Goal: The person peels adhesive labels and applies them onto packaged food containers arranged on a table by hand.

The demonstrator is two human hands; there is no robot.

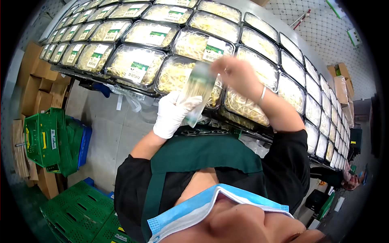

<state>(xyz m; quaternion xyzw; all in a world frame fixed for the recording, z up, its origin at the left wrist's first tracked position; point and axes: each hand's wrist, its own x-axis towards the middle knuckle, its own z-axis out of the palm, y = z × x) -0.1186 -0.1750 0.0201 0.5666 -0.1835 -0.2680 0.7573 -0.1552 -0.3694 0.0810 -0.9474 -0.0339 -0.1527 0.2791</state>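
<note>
My left hand [171, 112], in a white glove, is closed around a stack of green-and-white labels [196, 91], held tilted over the front row of trays. My bare right hand [239, 75], with a pale band at its wrist, is beside the stack's upper end. Its fingers are bent and smeared by motion, so I cannot make out whether they grip a label. Under my hands are clear-lidded black trays of bean sprouts [174, 77]. A labelled tray [131, 65] lies to the left; trays on the right [259, 42] show plain lids.
Many trays stand in rows along the metal table [279, 24]. Green crates [44, 139] and cardboard boxes [46, 91] are at the left, with more green crates [77, 208] at lower left. Another person [350, 180] is far right.
</note>
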